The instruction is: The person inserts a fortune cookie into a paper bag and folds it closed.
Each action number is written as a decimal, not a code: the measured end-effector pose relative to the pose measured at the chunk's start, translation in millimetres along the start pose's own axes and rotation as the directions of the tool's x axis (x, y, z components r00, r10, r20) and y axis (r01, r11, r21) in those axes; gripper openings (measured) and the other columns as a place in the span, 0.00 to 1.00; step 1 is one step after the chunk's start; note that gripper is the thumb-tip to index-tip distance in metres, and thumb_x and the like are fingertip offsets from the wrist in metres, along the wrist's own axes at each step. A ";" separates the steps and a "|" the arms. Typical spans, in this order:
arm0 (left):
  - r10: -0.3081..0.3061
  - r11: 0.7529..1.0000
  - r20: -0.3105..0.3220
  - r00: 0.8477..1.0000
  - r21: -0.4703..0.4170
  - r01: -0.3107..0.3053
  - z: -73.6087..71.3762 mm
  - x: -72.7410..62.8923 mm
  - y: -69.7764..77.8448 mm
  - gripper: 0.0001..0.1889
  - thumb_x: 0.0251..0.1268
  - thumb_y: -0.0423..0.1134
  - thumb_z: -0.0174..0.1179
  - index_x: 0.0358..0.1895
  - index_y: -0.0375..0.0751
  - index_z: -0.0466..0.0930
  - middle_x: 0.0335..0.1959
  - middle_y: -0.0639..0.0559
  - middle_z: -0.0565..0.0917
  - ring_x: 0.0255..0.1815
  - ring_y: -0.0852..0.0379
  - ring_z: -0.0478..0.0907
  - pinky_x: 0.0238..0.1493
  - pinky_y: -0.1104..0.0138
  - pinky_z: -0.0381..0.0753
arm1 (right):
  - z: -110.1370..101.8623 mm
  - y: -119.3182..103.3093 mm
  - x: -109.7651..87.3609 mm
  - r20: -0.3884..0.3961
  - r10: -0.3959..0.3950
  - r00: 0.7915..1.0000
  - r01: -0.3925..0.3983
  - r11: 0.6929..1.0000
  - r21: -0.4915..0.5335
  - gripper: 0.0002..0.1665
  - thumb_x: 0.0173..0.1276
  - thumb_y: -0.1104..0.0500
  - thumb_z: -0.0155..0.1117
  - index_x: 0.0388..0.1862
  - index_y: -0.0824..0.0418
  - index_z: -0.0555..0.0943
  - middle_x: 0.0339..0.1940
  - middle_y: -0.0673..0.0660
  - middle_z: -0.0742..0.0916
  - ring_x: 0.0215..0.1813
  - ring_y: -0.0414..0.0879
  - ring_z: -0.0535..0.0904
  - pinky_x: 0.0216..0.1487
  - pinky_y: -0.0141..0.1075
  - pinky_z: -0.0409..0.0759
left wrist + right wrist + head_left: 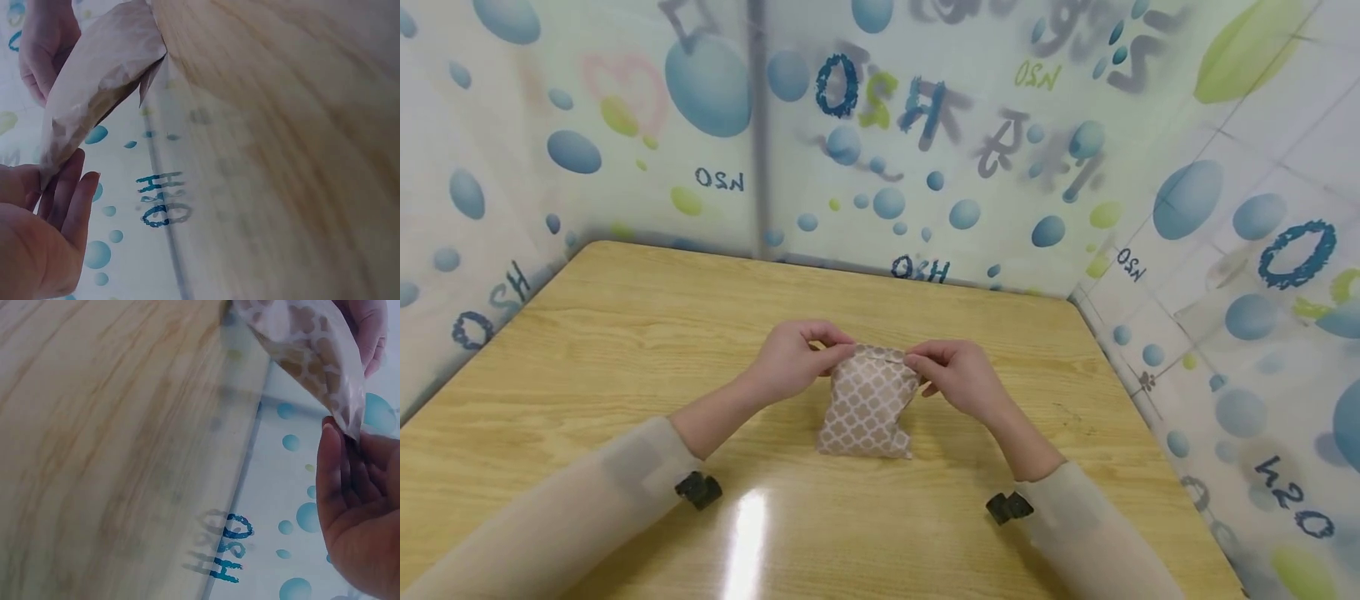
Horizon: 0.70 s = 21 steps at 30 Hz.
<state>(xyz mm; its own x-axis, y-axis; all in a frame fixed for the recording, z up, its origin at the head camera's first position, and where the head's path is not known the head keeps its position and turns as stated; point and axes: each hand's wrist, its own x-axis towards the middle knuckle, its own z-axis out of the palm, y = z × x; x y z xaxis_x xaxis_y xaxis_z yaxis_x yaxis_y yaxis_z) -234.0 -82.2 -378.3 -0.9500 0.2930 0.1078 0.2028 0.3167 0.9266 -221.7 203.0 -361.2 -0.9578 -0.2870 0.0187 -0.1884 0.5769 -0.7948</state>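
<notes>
A small beige paper bag [867,406] with a white lattice pattern stands near the middle of the table, its top edge toward the wall. The left hand [793,360] pinches the bag's top left corner between thumb and fingers. At the opposite top corner, the right hand [961,377] pinches the bag in the same way. A folded strip runs along the top edge between the two hands. Seen from the left wrist, the bag [103,69] bulges in its middle and narrows toward the left hand [47,231]. The right wrist view shows the right hand [362,500] on its corner. The bag's contents are hidden.
The wooden table [662,333] has a glossy light reflection near its front edge. Behind and beside it hang pale curtains [970,167] printed with blue and green drops. Small black clips [698,490] sit at both sleeves.
</notes>
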 end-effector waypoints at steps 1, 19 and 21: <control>0.008 1.000 -0.008 1.000 0.006 -0.008 0.0 0.2 0.4 0.07 0.77 0.40 0.71 0.48 0.43 0.94 0.48 0.45 0.92 0.34 0.56 0.87 0.44 0.56 0.94 | -0.2 0.4 0.3 0.008 0.011 1.000 -0.011 1.000 0.023 0.15 0.84 0.53 0.67 0.57 0.60 0.92 0.41 0.58 0.93 0.39 0.50 0.92 0.47 0.52 0.93; -0.006 1.000 -0.033 0.999 0.012 0.007 -4.9 1.1 -0.2 0.08 0.79 0.40 0.69 0.50 0.43 0.94 0.43 0.48 0.92 0.37 0.52 0.87 0.48 0.52 0.93 | -3.0 4.0 4.9 0.031 0.079 0.996 -0.083 0.984 0.155 0.16 0.83 0.54 0.68 0.60 0.62 0.91 0.41 0.58 0.94 0.42 0.55 0.93 0.48 0.48 0.94; -0.014 1.000 -0.047 0.999 0.014 0.014 -5.2 1.5 0.6 0.08 0.79 0.41 0.69 0.50 0.42 0.94 0.42 0.48 0.93 0.37 0.54 0.87 0.48 0.52 0.93 | -3.2 5.3 5.5 0.043 0.098 0.994 -0.105 0.975 0.194 0.17 0.83 0.55 0.68 0.61 0.62 0.90 0.43 0.58 0.94 0.44 0.56 0.93 0.48 0.47 0.94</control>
<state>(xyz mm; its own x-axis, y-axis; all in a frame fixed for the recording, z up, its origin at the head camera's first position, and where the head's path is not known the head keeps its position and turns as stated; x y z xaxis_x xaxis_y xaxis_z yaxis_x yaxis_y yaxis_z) -236.5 -86.2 -375.7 -0.9629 0.2455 0.1121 0.1924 0.3332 0.9230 -228.6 207.0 -363.4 -0.9614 -0.2617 -0.0853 -0.0416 0.4445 -0.8948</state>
